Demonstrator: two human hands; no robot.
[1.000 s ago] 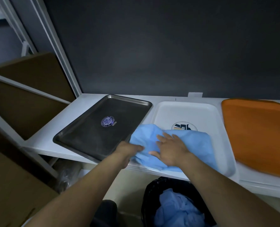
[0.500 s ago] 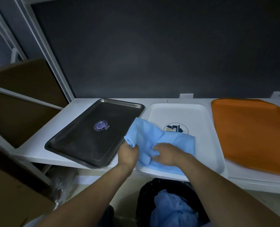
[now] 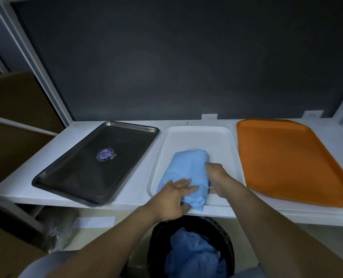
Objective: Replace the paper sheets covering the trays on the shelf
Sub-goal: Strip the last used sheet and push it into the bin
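On the shelf [image 3: 138, 177] three trays lay side by side: a metal tray [image 3: 76, 173] at the left, a white tray [image 3: 222, 141] in the middle and an orange tray [image 3: 287, 161] at the right. A blue sheet [image 3: 186, 169] was bunched into a loose bundle on the near half of the white tray, its near corner reaching that tray's front rim. The left hand [image 3: 172, 197] held the bundle's near end, fingers spread over the top and thumb tucked under the edge. The right hand [image 3: 216, 175] was pressed against the bundle's right side; its fingers were hidden, so whether they gripped the sheet could not be told. The metal tray was bare, with a round sticker [image 3: 105, 154] at its centre. Below the shelf's front edge, between the forearms, stood a black bin [image 3: 224, 233] with crumpled blue paper [image 3: 194, 255] in it. Behind the shelf rose a dark wall [image 3: 186, 67].
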